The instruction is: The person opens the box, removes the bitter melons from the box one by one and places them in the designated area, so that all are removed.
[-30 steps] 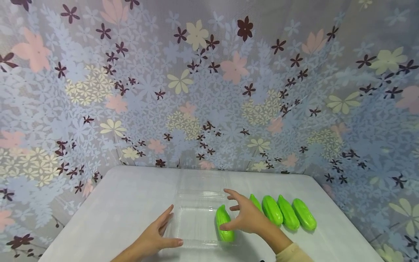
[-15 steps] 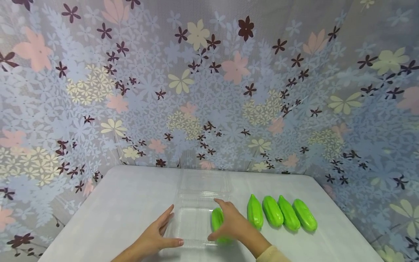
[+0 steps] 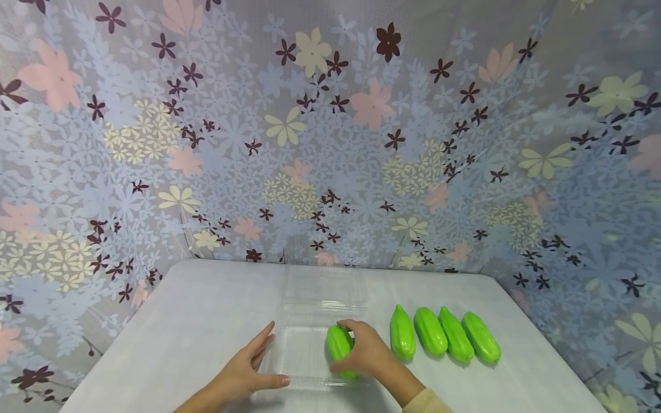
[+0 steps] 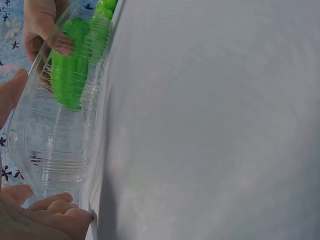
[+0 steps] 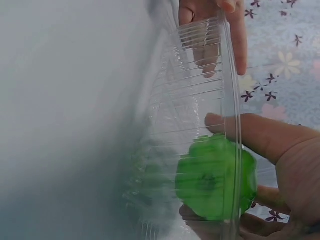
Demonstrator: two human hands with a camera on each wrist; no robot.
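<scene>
A clear plastic clamshell box lies on the table with its lid folded back, away from me. My right hand holds a shiny, ribbed, bright green cucumber-like vegetable inside the box, toward its right side. In the right wrist view, the thumb is above this vegetable and fingers are below, seen partly through the clear wall. My left hand rests at the box's left end, its fingers extended and thumb spread toward the front edge. In the left wrist view, its fingertips are right at the box's end wall.
Several matching green vegetables lie in a row to the right of the box. A pale cloth covers the table, and a floral curtain hangs directly behind its far edge.
The right hand has come left, closed its grip around the vegetable in the box, and shifted it slightly left. The left hand has stayed in place.
</scene>
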